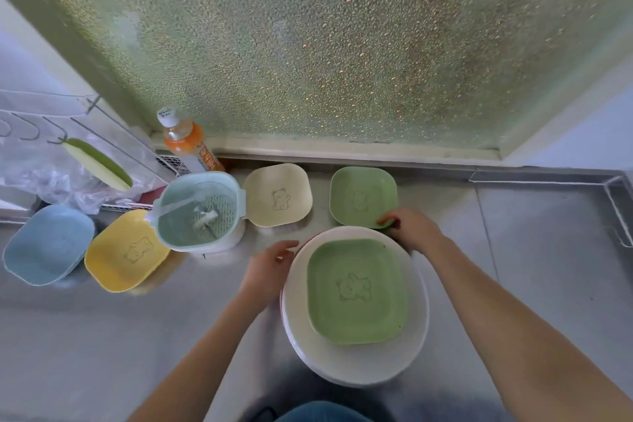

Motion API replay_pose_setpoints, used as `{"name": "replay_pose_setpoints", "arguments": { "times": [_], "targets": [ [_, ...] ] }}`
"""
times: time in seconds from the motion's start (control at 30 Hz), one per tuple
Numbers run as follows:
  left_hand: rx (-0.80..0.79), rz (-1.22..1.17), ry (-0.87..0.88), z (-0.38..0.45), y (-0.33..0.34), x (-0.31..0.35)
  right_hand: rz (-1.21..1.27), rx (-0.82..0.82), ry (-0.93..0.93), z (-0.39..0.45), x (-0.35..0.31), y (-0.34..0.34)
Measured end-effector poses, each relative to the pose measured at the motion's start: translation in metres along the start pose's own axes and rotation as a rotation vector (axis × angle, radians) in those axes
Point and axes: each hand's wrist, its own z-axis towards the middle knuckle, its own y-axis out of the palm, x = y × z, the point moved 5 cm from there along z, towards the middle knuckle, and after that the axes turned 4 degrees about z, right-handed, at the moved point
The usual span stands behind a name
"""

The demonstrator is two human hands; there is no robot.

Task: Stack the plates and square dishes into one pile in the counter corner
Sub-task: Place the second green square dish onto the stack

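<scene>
A pile of round white plates sits in front of me with a green square dish on top. My left hand rests against the pile's left rim, fingers apart. My right hand pinches the near corner of a second green square dish lying behind the pile. A cream square dish lies to its left. A yellow square dish and a blue square dish stand further left.
A pale blue strainer basket in a white bowl stands between the yellow and cream dishes. An orange drink bottle stands at the frosted window's sill. A wire rack with hooks and plastic wrap fills the left. A metal sink edge is at right.
</scene>
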Motion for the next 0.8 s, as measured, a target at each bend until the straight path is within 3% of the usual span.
{"name": "replay_pose_setpoints", "arguments": {
  "times": [0.1, 0.27, 0.43, 0.57, 0.8],
  "targets": [
    [0.021, -0.036, -0.01, 0.002, 0.003, -0.002, 0.076, 0.133, 0.008, -0.004, 0.002, -0.004],
    [0.04, -0.056, 0.023, -0.006, 0.004, 0.002, 0.162, 0.374, -0.169, -0.032, -0.014, -0.015],
    [0.058, -0.058, 0.047, -0.013, 0.004, 0.003, 0.312, 0.555, -0.227, -0.067, -0.039, -0.037],
    [0.062, -0.151, 0.092, -0.025, 0.004, 0.005, 0.631, 0.505, -0.247, -0.113, -0.06, -0.045],
    [0.078, -0.175, 0.128, -0.048, 0.006, 0.004, 1.27, 0.348, -0.006, -0.158, -0.059, -0.019]
  ]
}}
